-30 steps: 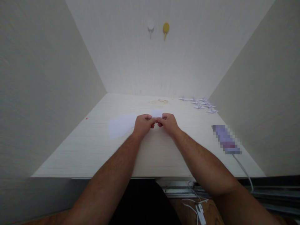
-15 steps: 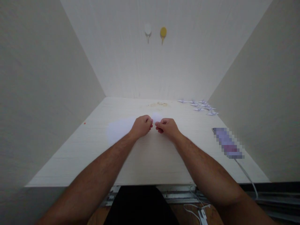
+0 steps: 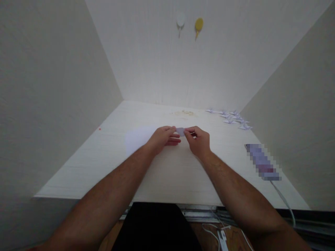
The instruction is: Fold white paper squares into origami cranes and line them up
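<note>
A small pale piece of paper [image 3: 180,131] is held between my two hands above the middle of the table. My left hand [image 3: 165,137] pinches its left edge with thumb and forefinger, the other fingers stretched out below. On the right edge, the thumb and fingers of my right hand [image 3: 198,138] are closed. The paper's folds are too small to make out. Beside my left hand, a white sheet of paper [image 3: 137,137] lies flat on the table, partly covered by my forearm.
Several folded paper cranes [image 3: 231,118] stand at the back right of the white table [image 3: 78,170]. A blurred-out phone [image 3: 263,162] with a cable [image 3: 284,200] lies at the right. Two hooks, white [image 3: 180,21] and yellow [image 3: 199,25], hang on the back wall.
Both hands have turned, and the paper between them shows more plainly. The left hand's lower fingers have straightened out. The whole view has shifted slightly.
</note>
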The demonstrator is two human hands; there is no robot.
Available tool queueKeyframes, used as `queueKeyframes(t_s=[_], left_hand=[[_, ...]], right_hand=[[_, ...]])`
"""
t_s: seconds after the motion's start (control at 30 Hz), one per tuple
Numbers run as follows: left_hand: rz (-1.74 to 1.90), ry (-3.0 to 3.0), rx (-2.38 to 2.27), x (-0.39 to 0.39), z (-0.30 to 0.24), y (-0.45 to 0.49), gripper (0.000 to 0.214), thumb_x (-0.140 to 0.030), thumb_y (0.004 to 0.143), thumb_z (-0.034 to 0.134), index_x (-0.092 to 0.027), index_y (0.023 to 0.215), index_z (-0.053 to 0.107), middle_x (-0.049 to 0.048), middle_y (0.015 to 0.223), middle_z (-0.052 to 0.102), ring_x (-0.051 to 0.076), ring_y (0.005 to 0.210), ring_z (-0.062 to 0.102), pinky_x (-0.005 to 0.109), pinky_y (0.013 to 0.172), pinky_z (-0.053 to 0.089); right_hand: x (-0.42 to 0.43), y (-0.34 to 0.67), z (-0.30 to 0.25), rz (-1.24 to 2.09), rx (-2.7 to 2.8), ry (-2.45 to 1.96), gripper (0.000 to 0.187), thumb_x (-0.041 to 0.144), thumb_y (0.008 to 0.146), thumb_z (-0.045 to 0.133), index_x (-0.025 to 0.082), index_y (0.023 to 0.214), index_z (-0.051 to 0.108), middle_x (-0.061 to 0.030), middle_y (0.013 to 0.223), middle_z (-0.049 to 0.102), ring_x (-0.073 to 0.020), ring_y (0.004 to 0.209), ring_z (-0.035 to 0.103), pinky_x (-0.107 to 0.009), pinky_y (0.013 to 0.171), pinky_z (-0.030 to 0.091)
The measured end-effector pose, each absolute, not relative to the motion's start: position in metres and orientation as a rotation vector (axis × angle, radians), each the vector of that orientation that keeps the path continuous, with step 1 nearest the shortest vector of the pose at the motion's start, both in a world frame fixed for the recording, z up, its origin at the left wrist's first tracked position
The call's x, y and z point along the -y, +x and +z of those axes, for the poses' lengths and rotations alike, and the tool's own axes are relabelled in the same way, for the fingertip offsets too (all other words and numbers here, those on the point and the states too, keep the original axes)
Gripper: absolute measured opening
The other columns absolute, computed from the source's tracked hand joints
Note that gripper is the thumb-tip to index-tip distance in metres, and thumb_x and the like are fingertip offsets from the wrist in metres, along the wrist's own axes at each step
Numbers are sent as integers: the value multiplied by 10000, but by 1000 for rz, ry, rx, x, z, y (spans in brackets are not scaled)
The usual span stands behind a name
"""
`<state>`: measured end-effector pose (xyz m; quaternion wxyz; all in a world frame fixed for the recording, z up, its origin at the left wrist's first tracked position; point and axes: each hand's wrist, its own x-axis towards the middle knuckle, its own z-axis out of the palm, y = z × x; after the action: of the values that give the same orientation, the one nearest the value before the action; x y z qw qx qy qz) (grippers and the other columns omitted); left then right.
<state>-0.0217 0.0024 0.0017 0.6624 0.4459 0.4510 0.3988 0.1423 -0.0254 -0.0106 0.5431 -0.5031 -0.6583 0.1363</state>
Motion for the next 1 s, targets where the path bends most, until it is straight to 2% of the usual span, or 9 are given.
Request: queueKeyframes(t_s=[0.1,0.23,0.37,0.53,0.73,0.9,1.0], left_hand=[[813,855,-789,1,4,-19,294,-394,896,561,-121,947,656,172,950,726,228,810,720,362,744,577],[932,836,-717,1,4,-18,245,-314,864,609,-105,967,683,152,987,723,190,847,704,321,794,564],[938,893,-776,-3,0,-20,242,-269,780,697,-108,961,705,132,971,725,180,826,695,326,805,561],[912,956,-814,-3,0,-22,260,-287,757,716,-117,953,722,129,950,729,182,802,691,344,794,563],[892,977,-811,-2,3,-23,257,-261,725,730,-118,939,739,141,957,734,195,817,692,338,782,558],[897,1008,-821,-5,1,-24,247,-256,714,726,-134,929,750,121,921,738,179,796,682,324,767,551],[921,1017,-841,-5,2,-25,245,-270,697,722,-133,897,754,116,870,739,187,780,683,336,753,550]], right_hand=[[32,139,-9,233,1617,-1137,142,293,862,599,213,854,716,-43,835,739,-153,713,666,-291,666,539],[33,138,-8,340,1696,-1088,127,314,824,660,230,903,714,-46,893,743,-175,804,685,-343,792,556],[28,140,-9,632,1621,-1084,176,354,757,739,225,874,712,-38,866,743,-172,777,693,-341,773,563],[21,143,-8,975,1445,-1083,248,387,669,793,204,805,697,-28,790,738,-157,701,677,-319,702,561],[18,147,-4,1143,1397,-1026,293,382,599,835,198,778,694,-22,796,739,-148,721,675,-318,734,555],[17,149,-5,1104,1449,-1047,278,401,634,815,200,781,691,-31,804,743,-157,721,677,-321,730,550],[19,149,-9,787,1561,-1144,220,413,751,722,203,814,700,-37,797,735,-159,715,668,-315,723,540]])
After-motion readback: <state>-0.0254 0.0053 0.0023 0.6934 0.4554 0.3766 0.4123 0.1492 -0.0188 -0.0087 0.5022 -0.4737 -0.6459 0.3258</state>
